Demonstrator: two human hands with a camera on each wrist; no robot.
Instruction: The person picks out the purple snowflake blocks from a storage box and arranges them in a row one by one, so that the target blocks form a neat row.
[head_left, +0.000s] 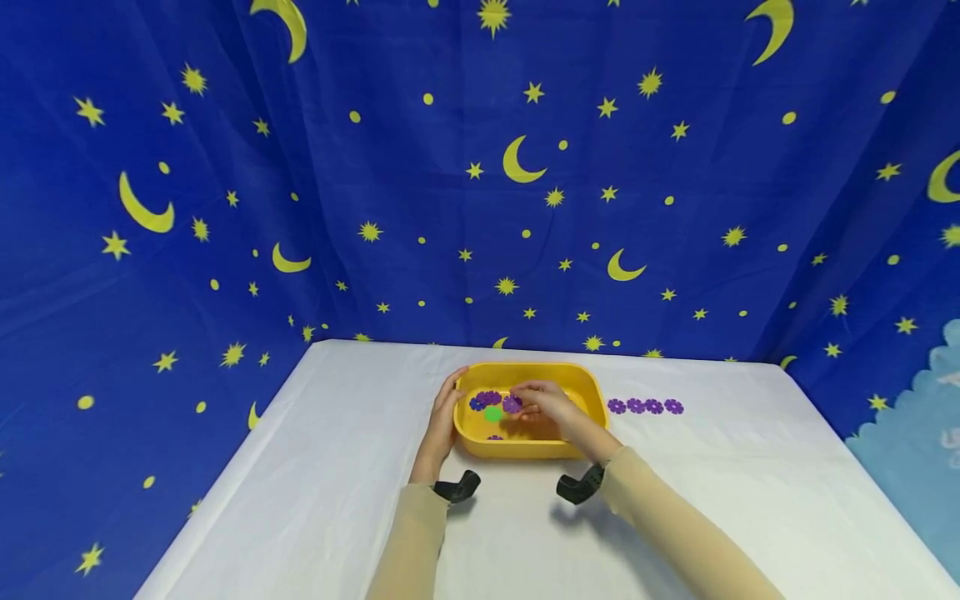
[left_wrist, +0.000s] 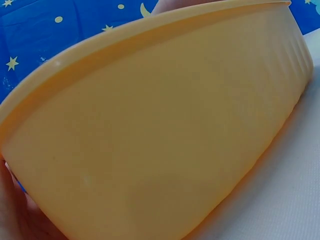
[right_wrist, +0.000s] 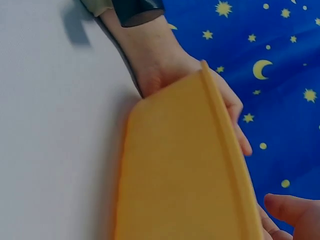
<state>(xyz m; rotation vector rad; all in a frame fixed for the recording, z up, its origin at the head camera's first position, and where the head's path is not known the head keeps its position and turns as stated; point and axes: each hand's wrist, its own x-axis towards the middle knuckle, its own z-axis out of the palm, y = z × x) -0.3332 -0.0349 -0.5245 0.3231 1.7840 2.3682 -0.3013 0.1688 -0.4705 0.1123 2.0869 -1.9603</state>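
Observation:
A yellow plastic tub (head_left: 525,450) stands on the table. My left hand (head_left: 441,421) grips its left end, the fingers along the outer wall and the thumb at the rim; part of this hand (left_wrist: 22,215) shows beside the wall in the left wrist view. My right hand (head_left: 553,407) reaches into the tub and pinches a purple flower-shaped disc (head_left: 512,404) at its fingertips. The tub wall hides the disc in the right wrist view. Inside the tub lie a green disc (head_left: 492,413), a blue disc (head_left: 477,403) and a few purple ones (head_left: 491,398).
To the right of the tub, several purple flower-shaped discs (head_left: 645,407) lie in a row on the white tablecloth (head_left: 315,467). A blue curtain (head_left: 420,183) with yellow moons and stars hangs behind and at the sides of the table. Each wrist wears a black camera mount (head_left: 459,487).

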